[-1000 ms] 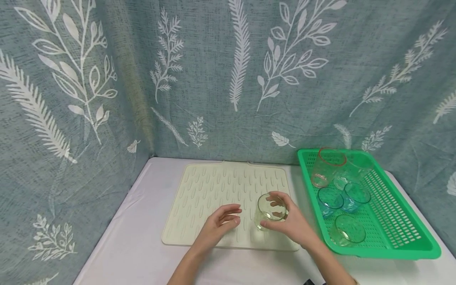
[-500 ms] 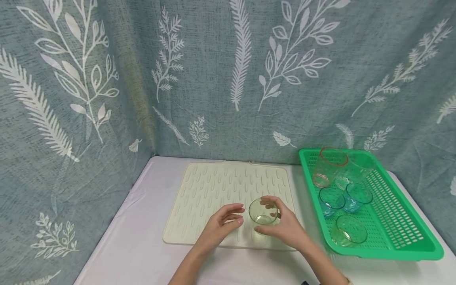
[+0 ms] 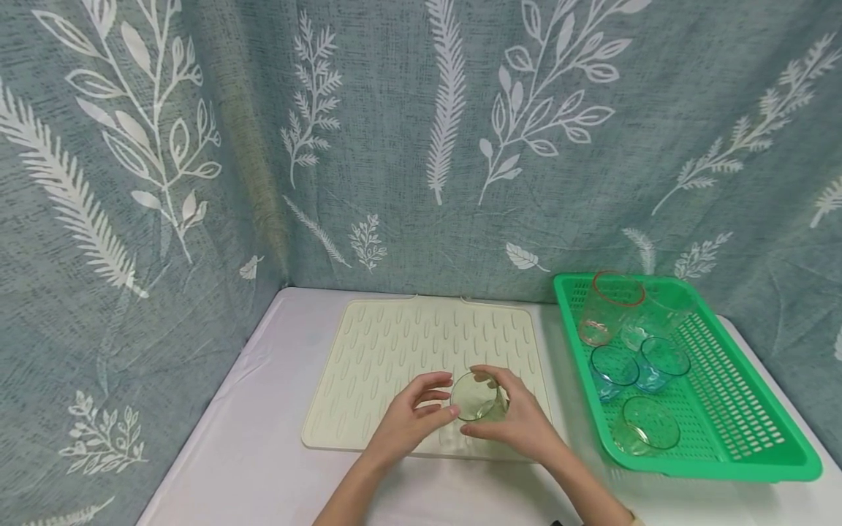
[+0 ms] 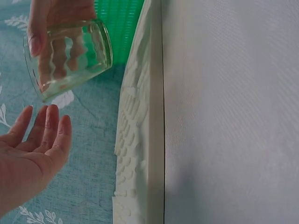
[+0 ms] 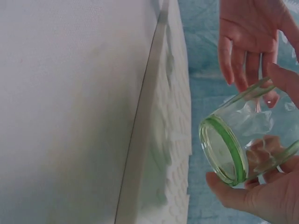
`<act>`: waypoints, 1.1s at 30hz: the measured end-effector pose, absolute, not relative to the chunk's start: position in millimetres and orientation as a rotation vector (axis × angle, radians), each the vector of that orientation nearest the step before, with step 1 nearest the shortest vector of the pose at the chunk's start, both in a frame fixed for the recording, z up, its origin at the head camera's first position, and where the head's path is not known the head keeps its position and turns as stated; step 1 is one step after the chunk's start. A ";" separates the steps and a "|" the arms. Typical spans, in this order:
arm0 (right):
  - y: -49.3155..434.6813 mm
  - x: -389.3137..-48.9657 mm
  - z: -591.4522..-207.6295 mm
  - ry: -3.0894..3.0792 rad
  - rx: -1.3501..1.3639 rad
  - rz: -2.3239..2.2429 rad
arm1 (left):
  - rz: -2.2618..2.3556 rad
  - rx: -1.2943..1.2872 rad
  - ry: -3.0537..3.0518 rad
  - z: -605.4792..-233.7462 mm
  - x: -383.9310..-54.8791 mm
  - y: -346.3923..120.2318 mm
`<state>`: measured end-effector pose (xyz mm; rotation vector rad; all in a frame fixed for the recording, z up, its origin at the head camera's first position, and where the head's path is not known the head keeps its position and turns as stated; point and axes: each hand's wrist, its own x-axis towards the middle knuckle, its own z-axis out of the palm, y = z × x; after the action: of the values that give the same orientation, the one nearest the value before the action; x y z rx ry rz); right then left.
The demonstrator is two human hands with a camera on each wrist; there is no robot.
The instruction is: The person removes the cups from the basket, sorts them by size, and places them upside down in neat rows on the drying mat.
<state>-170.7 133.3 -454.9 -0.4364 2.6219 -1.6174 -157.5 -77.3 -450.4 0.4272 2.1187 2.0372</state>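
My right hand holds a clear glass with a pale yellow-green tint, thumb on the near side and fingers round the far side. In the left wrist view the glass is tilted, held above the cream drying mat. My left hand is beside the glass, fingers loosely bent and nothing in them. A gap shows between those fingertips and the glass rim. In the right wrist view the thick base of the glass points toward the mat.
A green plastic basket stands at the right of the mat on the white-covered table. It holds several glasses: a red-rimmed one, a clear one, blue ones and a yellow-green one. A patterned curtain hangs behind.
My right hand has carried the glass leftward over the mat, toward my left hand, and the glass has tilted. The left hand has shifted only slightly to the right.
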 end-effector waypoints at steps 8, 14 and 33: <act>126.9 -168.5 -456.2 2.681 -0.439 -1.549 | 2.010 0.381 2.131 -449.9 -157.3 -74.5; 122.4 -167.4 -458.8 2.720 -0.421 -1.490 | 1.963 0.339 2.143 -450.0 -157.3 -73.4; 114.7 -165.0 -461.7 2.741 -0.585 -1.462 | 1.926 0.334 2.220 -456.0 -158.5 -72.9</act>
<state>-165.0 114.7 -461.7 -0.5851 2.7413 -1.4624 -158.5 -72.9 -456.0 0.3339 2.2195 1.9255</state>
